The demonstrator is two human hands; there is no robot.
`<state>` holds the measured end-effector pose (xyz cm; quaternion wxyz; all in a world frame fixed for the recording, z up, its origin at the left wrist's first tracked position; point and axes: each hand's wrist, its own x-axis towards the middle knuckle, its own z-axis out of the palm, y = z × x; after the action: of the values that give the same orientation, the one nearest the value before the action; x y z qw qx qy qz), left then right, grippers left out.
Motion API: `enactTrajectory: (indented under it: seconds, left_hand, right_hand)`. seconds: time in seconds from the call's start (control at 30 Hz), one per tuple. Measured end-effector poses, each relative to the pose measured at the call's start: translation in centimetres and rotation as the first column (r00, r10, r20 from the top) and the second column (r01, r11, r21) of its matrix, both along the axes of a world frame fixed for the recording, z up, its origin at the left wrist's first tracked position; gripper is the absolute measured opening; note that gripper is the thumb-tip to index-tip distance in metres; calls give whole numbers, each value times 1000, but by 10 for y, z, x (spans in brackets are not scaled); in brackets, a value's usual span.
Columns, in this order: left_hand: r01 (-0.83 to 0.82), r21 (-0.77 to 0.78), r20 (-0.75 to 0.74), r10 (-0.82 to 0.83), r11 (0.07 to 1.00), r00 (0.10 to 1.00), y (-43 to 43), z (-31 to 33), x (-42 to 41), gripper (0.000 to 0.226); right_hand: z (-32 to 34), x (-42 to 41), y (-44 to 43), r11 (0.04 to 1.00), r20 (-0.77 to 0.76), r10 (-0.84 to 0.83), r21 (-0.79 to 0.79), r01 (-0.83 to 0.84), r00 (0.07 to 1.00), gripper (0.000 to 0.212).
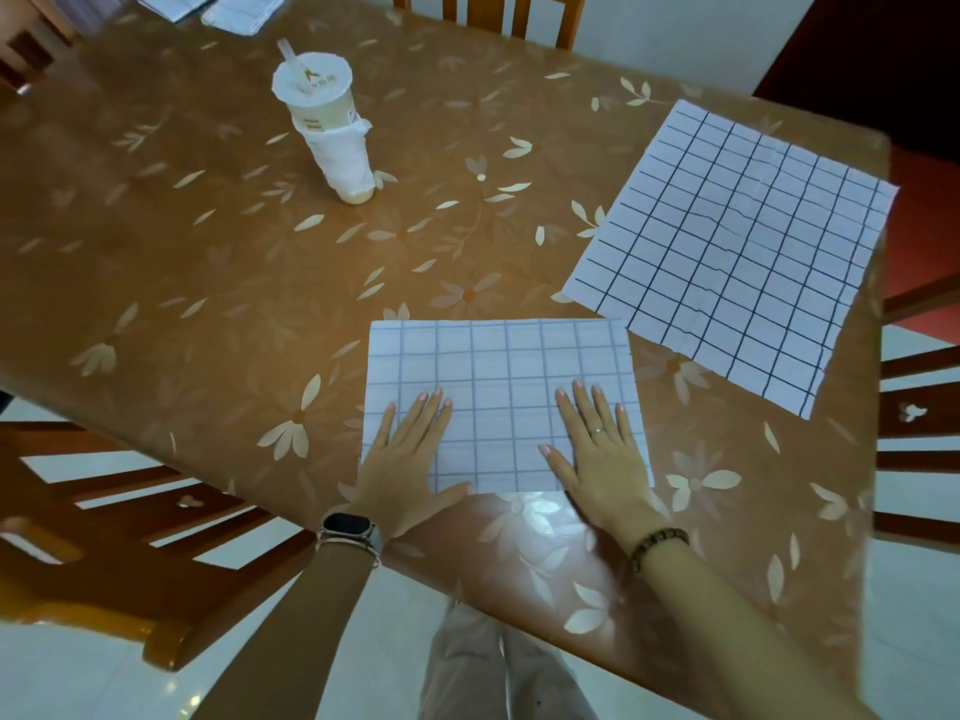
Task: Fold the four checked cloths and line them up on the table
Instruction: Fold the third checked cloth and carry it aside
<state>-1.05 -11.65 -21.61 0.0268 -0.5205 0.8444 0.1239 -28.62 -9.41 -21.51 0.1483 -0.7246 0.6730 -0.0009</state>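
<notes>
Left hand [410, 459]: flat, fingers straight and spread, pressing the near-left part of the pale checked cloth [498, 366]. Right hand [602, 449]: likewise flat on the near-right part. Neither grips anything.

The cloth sits close to the near edge of the table [208, 252]; I judge it folded once.

Risks as I read them:
- The table cover looks glossy, so a hard smoothing stroke could skid the cloth crooked or off the near edge.
- The dark-checked cloth [727, 241], open flat just beside it and close to the right edge, could be dragged off by a careless forearm.
- The tall cup [327, 127] stands well apart, but a reach towards the far cloths [208, 5] might topple it.
</notes>
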Motion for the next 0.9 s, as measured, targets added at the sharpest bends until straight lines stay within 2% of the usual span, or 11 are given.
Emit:
enactTrajectory:
  seconds: [0.07,0.17,0.23,0.3,0.37,0.47,0.5,0.6,0.67,0.77,0.9]
  left_hand:
    - [-19,1,-27,19,1000,999,2,0,4,96]
    - [-96,-18,-105,93,995,990,6,7,6,82]
    - [-260,-47,-228,243,964,943,11,12,3,62]
    - [-528,35,-360,504,849,785,19,23,-2,47]
    - [-720,194,-435,717,666,546,31,37,-7,37]
    - [-835,369,-444,867,408,227,45,46,-4,24]
    - [-840,416,-415,894,349,166,49,46,-1,21]
    - [-769,591,-396,918,244,-13,60,37,10,21]
    - [-758,624,-406,908,192,-104,64,40,11,27]
    - [-755,647,-368,912,113,-180,63,46,10,34]
    - [-717,695,-347,898,52,-271,58,49,11,38]
  right_hand:
    - [4,3,0,999,69,-27,-15,28,997,68]
    - [16,16,0,996,269,-52,-57,70,962,61]
    - [22,29,3,993,360,-26,-101,67,932,51]
    - [27,45,7,988,414,1,-138,62,910,41]
    - [32,63,13,991,474,21,-124,43,880,36]
    - [37,89,22,993,523,67,-117,-7,850,36]
    - [38,97,24,994,532,73,-110,-17,843,36]
    - [39,117,26,998,547,59,-56,-34,835,40]
    - [40,124,27,999,557,46,-40,-28,829,41]
    - [42,133,29,999,561,45,-2,-54,826,35]
    - [39,139,31,996,535,40,49,-78,844,37]
